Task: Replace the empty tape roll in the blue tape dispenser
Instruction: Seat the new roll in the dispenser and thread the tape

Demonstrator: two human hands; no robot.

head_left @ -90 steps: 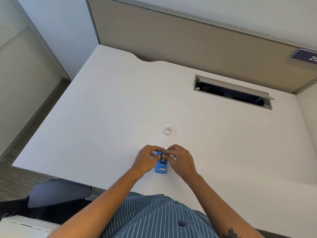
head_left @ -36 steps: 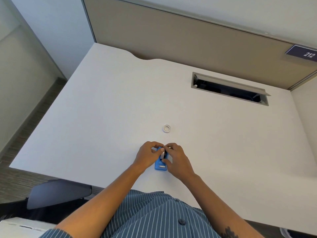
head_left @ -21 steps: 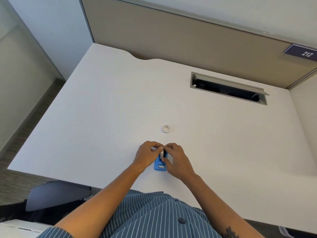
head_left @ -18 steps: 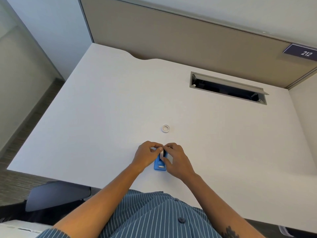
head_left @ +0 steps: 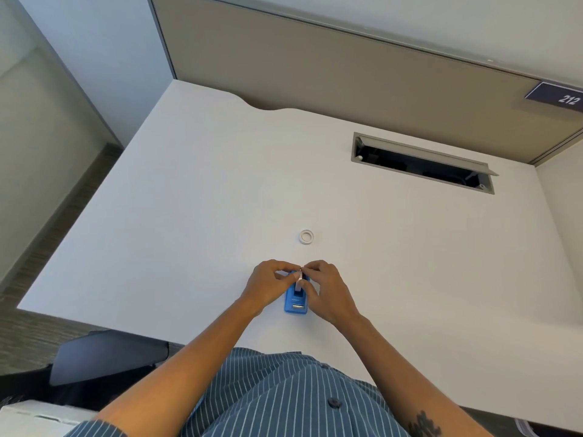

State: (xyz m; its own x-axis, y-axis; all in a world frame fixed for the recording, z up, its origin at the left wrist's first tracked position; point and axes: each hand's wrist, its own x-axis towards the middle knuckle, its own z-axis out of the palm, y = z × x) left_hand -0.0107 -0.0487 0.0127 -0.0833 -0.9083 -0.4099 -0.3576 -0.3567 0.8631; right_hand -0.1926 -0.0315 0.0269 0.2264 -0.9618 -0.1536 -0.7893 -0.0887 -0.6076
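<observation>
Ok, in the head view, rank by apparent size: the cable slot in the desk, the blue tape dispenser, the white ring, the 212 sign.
1. Cable slot
2. 212 sign, cut off by the frame edge
3. Blue tape dispenser, partly hidden by both hands
4. White ring

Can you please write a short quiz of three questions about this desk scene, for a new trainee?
1. True or false: the blue tape dispenser lies on the white desk between the left hand and the right hand.
2. Multiple choice: the small white ring is A) inside the dispenser, B) on the desk beyond the hands, touching neither, C) in the right hand.
3. Fill in: the sign on the partition reads ___.

Key: 1 true; 2 B; 3 212.
</observation>
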